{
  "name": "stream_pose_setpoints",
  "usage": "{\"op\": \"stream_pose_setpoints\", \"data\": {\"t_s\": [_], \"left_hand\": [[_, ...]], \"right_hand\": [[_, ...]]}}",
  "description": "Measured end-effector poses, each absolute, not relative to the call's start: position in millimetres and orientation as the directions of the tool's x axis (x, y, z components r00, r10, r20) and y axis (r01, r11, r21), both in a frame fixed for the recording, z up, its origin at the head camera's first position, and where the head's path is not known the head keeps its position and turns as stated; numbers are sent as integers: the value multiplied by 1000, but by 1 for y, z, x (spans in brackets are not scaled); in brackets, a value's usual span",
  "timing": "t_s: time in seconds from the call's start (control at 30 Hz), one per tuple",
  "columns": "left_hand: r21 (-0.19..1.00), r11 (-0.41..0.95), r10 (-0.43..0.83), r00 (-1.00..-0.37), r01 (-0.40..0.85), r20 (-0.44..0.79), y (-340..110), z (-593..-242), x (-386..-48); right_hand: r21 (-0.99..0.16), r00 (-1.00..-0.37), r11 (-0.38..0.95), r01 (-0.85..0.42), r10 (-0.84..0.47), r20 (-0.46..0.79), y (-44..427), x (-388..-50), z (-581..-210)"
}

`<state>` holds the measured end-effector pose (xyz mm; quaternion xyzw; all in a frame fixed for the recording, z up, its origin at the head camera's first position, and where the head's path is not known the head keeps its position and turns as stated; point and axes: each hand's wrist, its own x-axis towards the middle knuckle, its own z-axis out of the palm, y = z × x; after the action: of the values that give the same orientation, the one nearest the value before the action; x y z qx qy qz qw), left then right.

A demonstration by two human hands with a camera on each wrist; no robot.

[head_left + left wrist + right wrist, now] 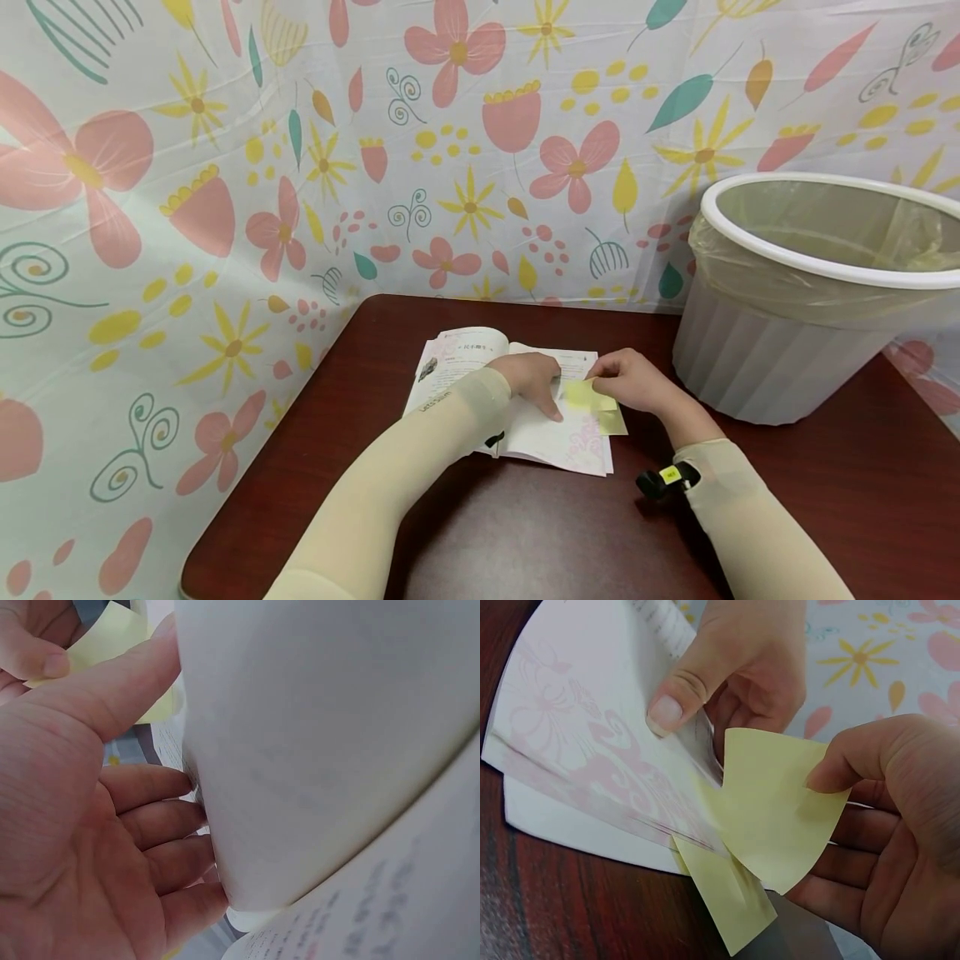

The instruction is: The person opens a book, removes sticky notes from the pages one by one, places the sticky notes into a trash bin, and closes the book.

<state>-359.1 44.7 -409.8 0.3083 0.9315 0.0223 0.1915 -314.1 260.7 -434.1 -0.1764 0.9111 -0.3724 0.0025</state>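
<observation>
An open book (543, 442) with printed text and pink flower patterns lies on the table. My left hand (531, 379) holds the right-hand page near its outer edge. In the right wrist view the thumb (667, 712) rests on the page, and the fingertips are partly hidden behind it. My right hand (633, 382) pinches a yellow sticky note (776, 810) between thumb and fingers at the book's right edge. The note is bent upward, its lower part against the page edge. Another yellow sticky note (727, 892) sticks out from between the pages below it.
Right of the book stands a grey waste bin (757, 350) with a white rim and a clear liner, close to my right forearm. The dark red wooden table (525, 533) meets a flower-patterned cloth (315, 208) at the back and left.
</observation>
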Motion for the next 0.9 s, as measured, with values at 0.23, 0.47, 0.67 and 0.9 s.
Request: {"op": "stream_pose_setpoints", "data": {"t_s": [0.23, 0.47, 0.67, 0.9], "left_hand": [[144, 805, 585, -731, 575, -350, 45, -408, -358], [137, 799, 593, -730, 585, -339, 45, -408, -359], [149, 793, 604, -728, 591, -325, 44, -410, -359], [157, 799, 597, -732, 581, -330, 43, -409, -358]], "right_hand": [[-712, -939, 631, -307, -323, 119, 259, -316, -435], [-773, -942, 568, -282, -318, 110, 257, -314, -434], [-802, -940, 528, -280, -320, 117, 255, -313, -434], [-804, -943, 526, -277, -309, 123, 255, -313, -434]]}}
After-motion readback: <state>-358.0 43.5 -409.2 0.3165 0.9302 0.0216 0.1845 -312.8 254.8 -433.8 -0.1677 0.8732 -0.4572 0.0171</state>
